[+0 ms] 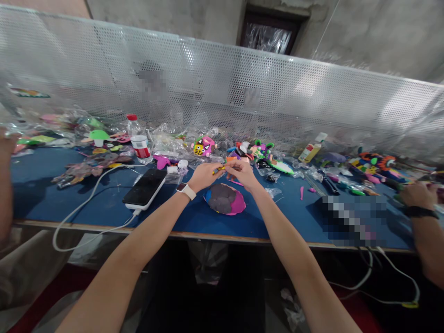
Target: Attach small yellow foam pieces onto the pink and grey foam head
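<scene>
My left hand (pixel 208 175) and my right hand (pixel 241 172) meet above the table, fingertips pinched together. Between them shows a small yellow-and-dark piece (pixel 219 170), like modelling clay, too small to make out fully. Both hands are closed on it. Just below, on the blue table (pixel 187 217), lies a rounded clay mass (pixel 225 200) in grey, magenta and a little blue. A thin pink strip (pixel 236 183) lies behind that mass, and an orange piece (pixel 231 175) is partly hidden by my right hand.
A water bottle (pixel 139 141) and a phone on a white cabled power bank (pixel 145 189) are to the left. Colourful clay figures (pixel 204 146) and plastic wrap line the perforated metal screen (pixel 215 78). Other people's hands (pixel 418 196) are at both sides.
</scene>
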Demonstrator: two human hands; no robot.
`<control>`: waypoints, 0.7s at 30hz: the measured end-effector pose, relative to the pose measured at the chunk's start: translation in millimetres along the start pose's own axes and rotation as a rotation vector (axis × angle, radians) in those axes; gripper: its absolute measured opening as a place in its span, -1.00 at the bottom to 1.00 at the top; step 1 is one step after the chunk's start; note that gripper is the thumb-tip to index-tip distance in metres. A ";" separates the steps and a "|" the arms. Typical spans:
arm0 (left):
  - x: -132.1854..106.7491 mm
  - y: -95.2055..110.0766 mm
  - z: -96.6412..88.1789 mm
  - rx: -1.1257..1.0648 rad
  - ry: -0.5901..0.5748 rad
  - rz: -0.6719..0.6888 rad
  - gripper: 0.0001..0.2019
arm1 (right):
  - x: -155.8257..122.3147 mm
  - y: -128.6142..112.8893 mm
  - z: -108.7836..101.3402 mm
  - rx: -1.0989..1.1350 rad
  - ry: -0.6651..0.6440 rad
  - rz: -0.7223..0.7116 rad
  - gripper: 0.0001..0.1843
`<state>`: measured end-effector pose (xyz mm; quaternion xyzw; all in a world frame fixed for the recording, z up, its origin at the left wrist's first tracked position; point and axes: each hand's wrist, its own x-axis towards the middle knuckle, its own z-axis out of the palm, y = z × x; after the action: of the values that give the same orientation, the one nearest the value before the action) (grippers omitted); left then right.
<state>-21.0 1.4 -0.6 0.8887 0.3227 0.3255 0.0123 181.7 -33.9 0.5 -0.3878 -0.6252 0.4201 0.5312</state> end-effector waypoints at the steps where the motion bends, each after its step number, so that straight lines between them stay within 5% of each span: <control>1: 0.0 -0.1 0.1 -0.001 -0.003 0.002 -0.67 | 0.1 -0.1 0.1 0.000 -0.001 0.002 -0.49; 21: 0.7 0.8 -2.4 -0.027 0.014 0.010 -0.70 | -0.1 -0.2 1.0 -0.016 0.012 0.033 -0.50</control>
<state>-21.5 0.7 1.8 0.8877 0.3140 0.3361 0.0205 180.7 -34.2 0.5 -0.4048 -0.6190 0.4213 0.5249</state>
